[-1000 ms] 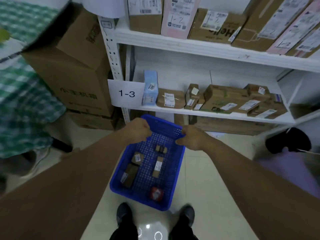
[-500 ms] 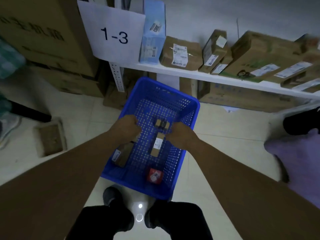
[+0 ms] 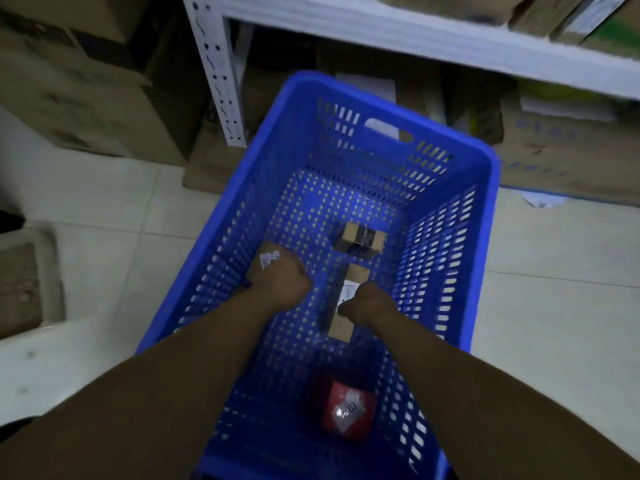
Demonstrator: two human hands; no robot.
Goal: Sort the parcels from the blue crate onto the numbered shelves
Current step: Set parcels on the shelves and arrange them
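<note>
The blue crate (image 3: pixel 450 216) stands on the tiled floor (image 3: pixel 104 202) and holds 4 parcels. The left hand (image 3: pixel 280 285) closes on a brown labelled parcel (image 3: pixel 268 259) by the left wall. The right hand (image 3: pixel 367 303) grips a long cardboard parcel (image 3: pixel 346 306). A small taped box (image 3: pixel 360 239) lies beyond; a red packet (image 3: pixel 346 410) lies nearer. A white metal shelf (image 3: pixel 415 32) and cardboard boxes (image 3: pixel 86 98) stand behind.

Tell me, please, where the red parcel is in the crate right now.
In the head view, the red parcel lies on the floor of the blue crate at its near end, right of centre, between the person's forearms and nearer than the long brown parcel.
</note>
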